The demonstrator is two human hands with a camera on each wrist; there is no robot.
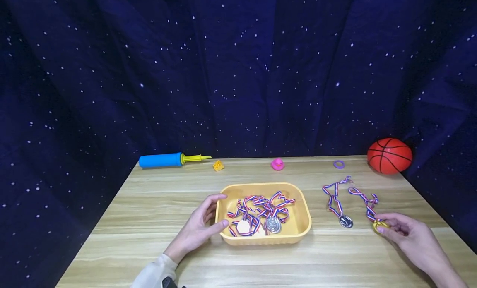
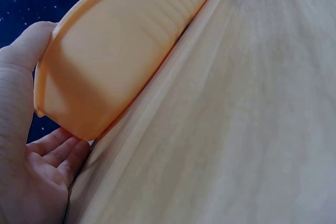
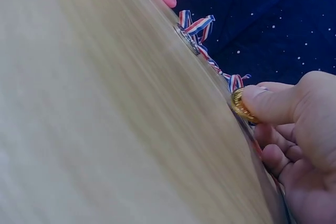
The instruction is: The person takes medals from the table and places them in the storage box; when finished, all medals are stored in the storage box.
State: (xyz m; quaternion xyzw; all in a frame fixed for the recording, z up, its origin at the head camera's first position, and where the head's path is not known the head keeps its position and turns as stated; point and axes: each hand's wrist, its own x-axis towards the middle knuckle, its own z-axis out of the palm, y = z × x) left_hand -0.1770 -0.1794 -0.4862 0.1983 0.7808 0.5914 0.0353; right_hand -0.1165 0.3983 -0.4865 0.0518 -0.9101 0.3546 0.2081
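My left hand (image 1: 199, 226) grips the left end of a yellow plastic basin (image 1: 306, 213), thumb over its rim. Inside the basin lie a silver medal (image 1: 273, 225), pale medals (image 1: 243, 226) and tangled red, white and blue ribbons. On the right of the table, my right hand (image 1: 415, 240) pinches a gold medal (image 3: 241, 104) between thumb and fingers, close to the tabletop. Its striped ribbon (image 1: 369, 211) stretches away behind it on the wood. Another silver medal (image 1: 345, 221) with a ribbon lies left of that hand, apart from it.
Along the table's far edge are a blue and yellow hand pump (image 1: 162, 160), a small yellow-orange piece (image 1: 218, 165), a pink rubber duck (image 1: 277, 164), a purple ring (image 1: 338, 164) and a red basketball (image 1: 389, 156). A dark starry curtain (image 1: 238, 73) hangs behind.
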